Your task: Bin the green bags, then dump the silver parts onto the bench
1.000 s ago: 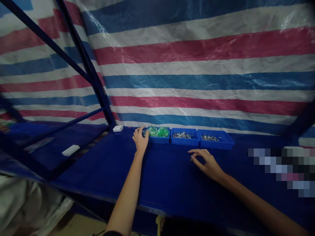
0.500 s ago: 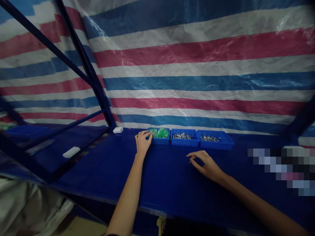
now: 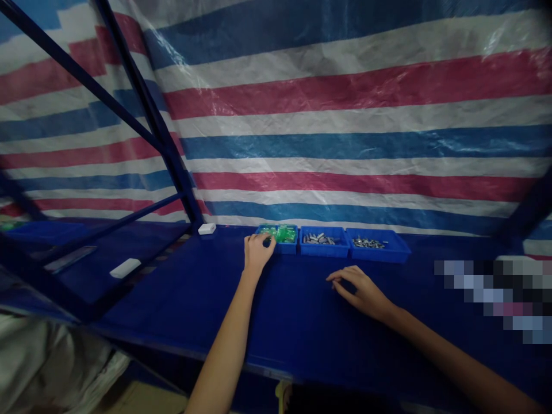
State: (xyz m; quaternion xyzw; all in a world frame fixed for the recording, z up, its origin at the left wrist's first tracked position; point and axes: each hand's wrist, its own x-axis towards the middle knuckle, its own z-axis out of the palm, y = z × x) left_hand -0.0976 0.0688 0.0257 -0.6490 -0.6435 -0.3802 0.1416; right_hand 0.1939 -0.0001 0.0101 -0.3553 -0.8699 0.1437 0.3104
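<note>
My left hand [image 3: 259, 250] is at the front left of a blue bin [image 3: 287, 248] of green pieces [image 3: 285, 233], its thumb and fingers curled together over the bin's edge; what they pinch, if anything, is too small to make out. My right hand [image 3: 357, 289] hovers over the blue table [image 3: 297, 322], thumb and fingertips brought together, with anything between them too small to see. Beyond it stand a blue bin [image 3: 324, 250] of silver cylinders [image 3: 318, 238] and another blue bin [image 3: 399, 247] with small metal parts [image 3: 368, 243].
A small white box [image 3: 207, 229] sits at the table's back left. Left of it rises a dark blue metal frame [image 3: 166, 146], with a white object [image 3: 125, 268] beside it. A striped sheet [image 3: 345, 132] hangs behind the bins. Something pixelated lies at the right.
My left hand has shifted slightly right along the green-piece bin, its fingers more curled. My right hand's fingertips have drawn closer together, with the hand in nearly the same place.
</note>
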